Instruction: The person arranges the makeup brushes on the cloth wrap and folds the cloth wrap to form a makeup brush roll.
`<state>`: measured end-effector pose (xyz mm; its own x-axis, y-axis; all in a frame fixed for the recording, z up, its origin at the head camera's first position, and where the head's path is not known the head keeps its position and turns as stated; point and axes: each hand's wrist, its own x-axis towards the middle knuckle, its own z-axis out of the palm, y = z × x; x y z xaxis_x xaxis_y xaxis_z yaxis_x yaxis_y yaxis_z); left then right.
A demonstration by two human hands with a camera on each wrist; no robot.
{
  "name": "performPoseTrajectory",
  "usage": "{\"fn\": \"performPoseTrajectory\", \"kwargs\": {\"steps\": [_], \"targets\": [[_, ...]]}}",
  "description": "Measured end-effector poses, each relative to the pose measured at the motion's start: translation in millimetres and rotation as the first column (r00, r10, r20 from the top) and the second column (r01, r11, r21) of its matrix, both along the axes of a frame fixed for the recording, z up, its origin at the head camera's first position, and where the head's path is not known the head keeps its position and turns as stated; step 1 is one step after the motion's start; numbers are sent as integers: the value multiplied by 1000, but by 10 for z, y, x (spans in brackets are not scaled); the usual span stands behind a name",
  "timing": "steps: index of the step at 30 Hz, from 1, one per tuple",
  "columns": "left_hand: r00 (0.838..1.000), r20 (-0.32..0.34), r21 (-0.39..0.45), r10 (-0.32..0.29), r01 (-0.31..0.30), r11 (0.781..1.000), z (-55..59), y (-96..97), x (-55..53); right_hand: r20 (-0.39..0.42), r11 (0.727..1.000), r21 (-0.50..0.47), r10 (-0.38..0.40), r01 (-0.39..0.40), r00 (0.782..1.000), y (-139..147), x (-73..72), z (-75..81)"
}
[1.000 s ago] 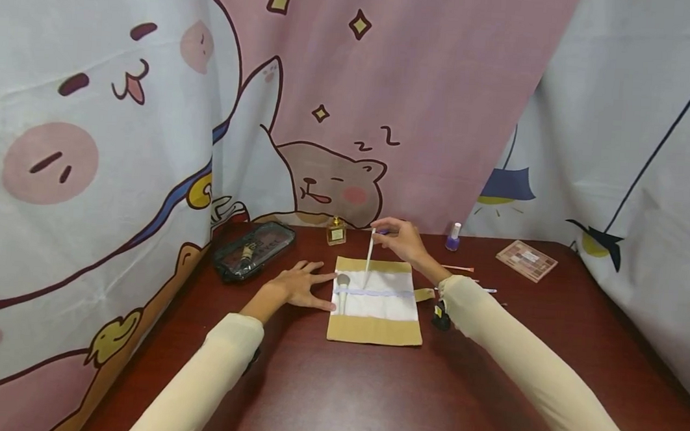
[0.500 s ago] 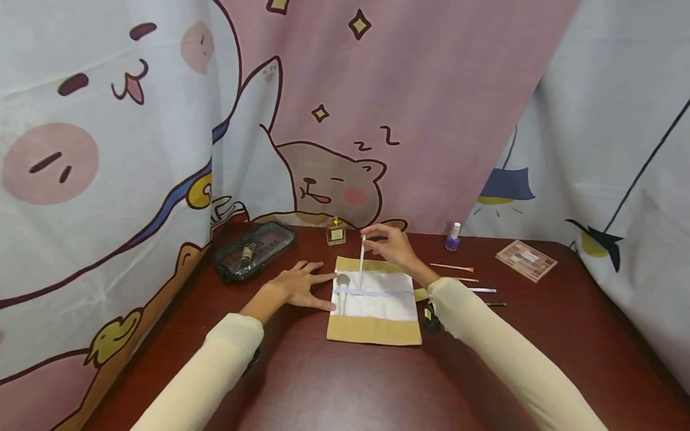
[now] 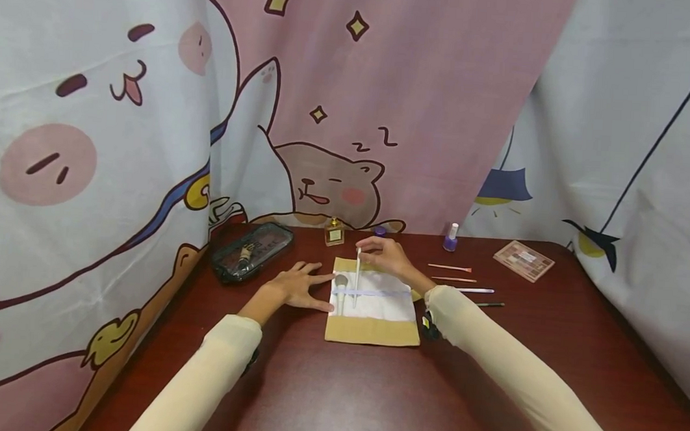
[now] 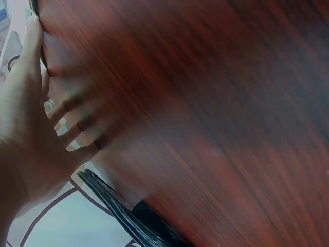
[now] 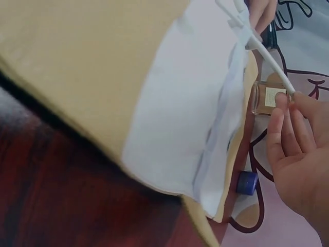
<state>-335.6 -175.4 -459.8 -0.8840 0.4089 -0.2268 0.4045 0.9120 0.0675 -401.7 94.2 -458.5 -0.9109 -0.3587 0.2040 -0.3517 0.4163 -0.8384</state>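
Observation:
A tan cloth brush roll (image 3: 373, 331) with a white inner panel (image 5: 169, 118) lies unrolled on the table. Along its left side sits a makeup brush (image 3: 341, 295) with a fluffy grey head. My left hand (image 3: 301, 287) rests with spread fingers at the roll's left edge, thumb and index touching it. The right hand (image 3: 384, 255) pinches the top end of a slim white makeup brush (image 3: 357, 278) between thumb and fingertips. This brush stands nearly upright just right of the fluffy one, its lower end past the lilac band; the pocket fabric partly obscures its tip.
Several thin brushes (image 3: 476, 290) lie right of the roll, partly behind the right sleeve. Farther back are a perfume bottle (image 3: 335, 232), purple nail polish (image 3: 451, 238), a purple lid (image 3: 380, 231) and an eyeshadow palette (image 3: 524, 260). A clear black-edged pouch (image 3: 252, 252) lies left.
My right hand has moved left and then down toward me, lowering the slim brush past the lilac band beside the fluffy brush. My left hand has stayed in place.

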Motion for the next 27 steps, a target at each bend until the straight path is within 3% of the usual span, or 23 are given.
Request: {"fn": "performPoseTrajectory", "kwargs": {"steps": [6,13,21,27], "targets": [[1000,-4,-5,-1,1,1000,-4,0,9,-16,999,34,29,-29,999,18,40,-61],[1000,-4,-12,-1,1,1000,20,21,35,31,996,6,88,-88,996,29,95,-133],[1000,1,-10,7,-7,1000,37,22,50,3,991,61,118,-118,993,51,174,-201],[1000,4,-14,11,-11,1000,23,15,33,-91,981,100,174,-164,981,60,247,-236]]}}
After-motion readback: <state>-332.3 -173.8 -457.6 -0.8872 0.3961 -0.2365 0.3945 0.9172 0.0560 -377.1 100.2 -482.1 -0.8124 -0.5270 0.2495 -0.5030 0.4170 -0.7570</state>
